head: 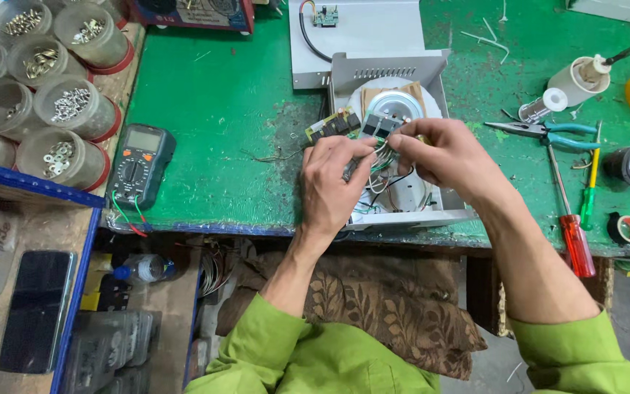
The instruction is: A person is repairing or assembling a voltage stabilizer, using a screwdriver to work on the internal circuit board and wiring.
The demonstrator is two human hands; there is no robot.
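Wires (382,169), a thin bundle of white, green and black strands, rise out of the open grey metal chassis (432,211) that sits at the near edge of the green worktop (220,109), and we hold them just above it. Our left hand (333,182) has its fingertips pressed together on the bundle from the left; our right hand (450,157) pinches the same strands from the right, thumb against forefinger. How the very ends of the strands lie between our fingers we cannot tell, for the fingers cover them.

Beneath our hands lies a small circuit board (338,125) carrying dark block-shaped parts, and behind it a round silver part (395,106) in the chassis. We judge the chief risk to be pulling: the strands run down to the board, and a tug too hard could tear a joint loose or snap a thin wire. Bare ends could also touch the metal wall or one another.

Further out, long-nose pliers (548,131) with green handles and a red-handled screwdriver (572,226) lie to our right, near enough for a forearm to sweep. A digital multimeter (140,164) rests to the left, its red and green leads hanging over the worktop edge, where they could snag. Clear jars of screws (67,109) stand stacked at far left, well apart from the hands.
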